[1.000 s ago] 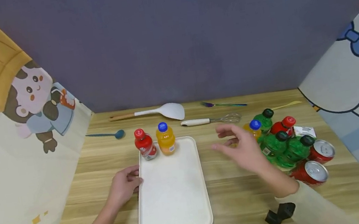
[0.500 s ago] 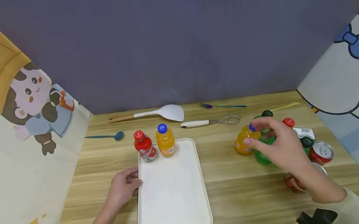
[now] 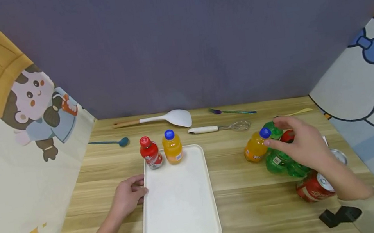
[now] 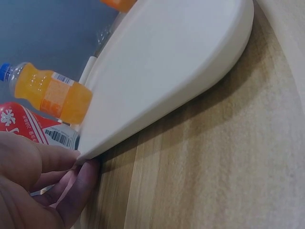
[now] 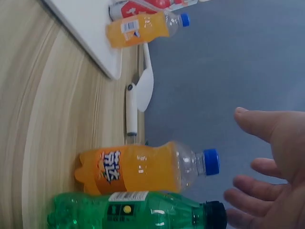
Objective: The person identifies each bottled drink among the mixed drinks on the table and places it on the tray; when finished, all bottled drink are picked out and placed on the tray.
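Note:
My left hand [image 3: 128, 194] pinches the left rim of a white tray [image 3: 180, 212]; the left wrist view shows thumb and fingers at its edge. On the tray's far end stand a red bottle [image 3: 151, 152] and an orange soda bottle [image 3: 172, 148] with a blue cap. My right hand [image 3: 302, 144] hovers with fingers spread over a group of drinks on the right. Beside its fingertips stands a second orange soda bottle [image 5: 138, 167]. Green soda bottles [image 5: 138, 211] are close by, one black cap near the fingers. The hand partly hides the group.
Red cans [image 3: 313, 187] stand at the group's near side. Along the back lie a white spatula [image 3: 178, 117], a whisk [image 3: 206, 129], a fork [image 3: 232, 111], a blue spoon [image 3: 123, 142] and a yellow utensil [image 3: 300, 111]. A grey wall [image 3: 177, 43] rises behind.
My right hand has moved right, over the drinks. The orange bottle by the group now stands slightly left of where it was, clear of the green ones. My left hand stays at the tray.

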A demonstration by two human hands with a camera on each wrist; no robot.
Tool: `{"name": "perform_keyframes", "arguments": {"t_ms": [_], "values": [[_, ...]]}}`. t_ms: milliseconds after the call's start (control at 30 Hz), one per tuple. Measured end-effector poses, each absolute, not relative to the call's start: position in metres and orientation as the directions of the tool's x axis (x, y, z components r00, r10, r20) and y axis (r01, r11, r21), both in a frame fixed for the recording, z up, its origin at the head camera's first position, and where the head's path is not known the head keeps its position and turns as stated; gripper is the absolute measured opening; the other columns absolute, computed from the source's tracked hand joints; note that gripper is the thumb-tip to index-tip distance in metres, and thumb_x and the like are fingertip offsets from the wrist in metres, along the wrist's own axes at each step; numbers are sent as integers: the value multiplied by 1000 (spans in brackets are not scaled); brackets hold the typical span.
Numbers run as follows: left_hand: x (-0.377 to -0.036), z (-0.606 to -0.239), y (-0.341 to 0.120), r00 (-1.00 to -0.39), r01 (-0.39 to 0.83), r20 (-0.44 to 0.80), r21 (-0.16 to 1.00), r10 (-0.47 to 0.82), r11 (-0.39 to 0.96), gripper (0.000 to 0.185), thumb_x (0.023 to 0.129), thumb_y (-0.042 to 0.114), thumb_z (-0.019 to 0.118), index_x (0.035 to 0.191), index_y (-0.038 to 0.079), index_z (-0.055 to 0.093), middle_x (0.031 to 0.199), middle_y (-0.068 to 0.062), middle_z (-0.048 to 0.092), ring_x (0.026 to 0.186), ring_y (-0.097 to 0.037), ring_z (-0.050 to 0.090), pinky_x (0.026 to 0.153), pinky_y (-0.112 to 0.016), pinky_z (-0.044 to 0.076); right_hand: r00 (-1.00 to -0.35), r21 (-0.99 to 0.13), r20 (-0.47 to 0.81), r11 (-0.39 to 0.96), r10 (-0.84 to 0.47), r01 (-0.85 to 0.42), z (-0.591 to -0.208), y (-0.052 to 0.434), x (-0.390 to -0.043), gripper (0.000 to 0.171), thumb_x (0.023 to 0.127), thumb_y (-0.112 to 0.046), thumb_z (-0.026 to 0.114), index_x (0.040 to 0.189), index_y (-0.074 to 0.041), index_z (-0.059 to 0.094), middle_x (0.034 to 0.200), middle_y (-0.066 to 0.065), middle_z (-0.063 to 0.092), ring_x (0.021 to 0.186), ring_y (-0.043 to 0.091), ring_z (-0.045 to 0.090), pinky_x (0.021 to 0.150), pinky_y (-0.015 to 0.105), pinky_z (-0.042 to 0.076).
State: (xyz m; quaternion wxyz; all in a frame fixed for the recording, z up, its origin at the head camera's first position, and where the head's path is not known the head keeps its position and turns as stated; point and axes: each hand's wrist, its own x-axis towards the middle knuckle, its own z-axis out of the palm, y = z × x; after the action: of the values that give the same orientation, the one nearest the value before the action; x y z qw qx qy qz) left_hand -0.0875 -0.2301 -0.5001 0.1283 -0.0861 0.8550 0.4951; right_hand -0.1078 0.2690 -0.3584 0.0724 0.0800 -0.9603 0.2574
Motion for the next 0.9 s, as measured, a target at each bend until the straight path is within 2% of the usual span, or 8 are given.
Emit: {"name": "perform_keyframes", "arguments": {"t_ms": [133,333,633,900], "values": [[-88,-500,-230,-952,-275,-307,825,-17,493,52,92,-2,69,142,-3,57,119,-19,64,92,-21,68,67,-30,66,-984,-455,95,872,-152,-178,-360,273,-116,75,91,-52,73,142,-1,55,132,25,64,114,45,63,87,65,54],[-88,-498,-229,-948,-285,-317,824,-19,490,52,91,-2,69,142,-2,57,120,-19,64,93,-21,69,67,-30,66,-984,-454,-22,878,-177,-148,-363,277,-123,77,92,-54,71,144,0,52,132,29,63,114,47,64,87,61,60],[-88,-497,-229,-950,-280,-311,823,-22,494,52,91,-3,69,142,-3,57,120,-18,64,92,-21,68,66,-31,66,-972,-416,-89,895,-218,-162,-363,272,-136,75,90,-56,72,139,-2,57,128,26,67,111,44,66,87,62,58],[-86,-497,-228,-949,-289,-314,820,-33,494,52,91,-3,69,142,-3,57,120,-18,64,92,-21,68,66,-30,66,-955,-366,-159,914,-249,-177,-361,266,-148,74,87,-51,78,137,0,59,123,25,69,104,40,67,83,58,60]]}}
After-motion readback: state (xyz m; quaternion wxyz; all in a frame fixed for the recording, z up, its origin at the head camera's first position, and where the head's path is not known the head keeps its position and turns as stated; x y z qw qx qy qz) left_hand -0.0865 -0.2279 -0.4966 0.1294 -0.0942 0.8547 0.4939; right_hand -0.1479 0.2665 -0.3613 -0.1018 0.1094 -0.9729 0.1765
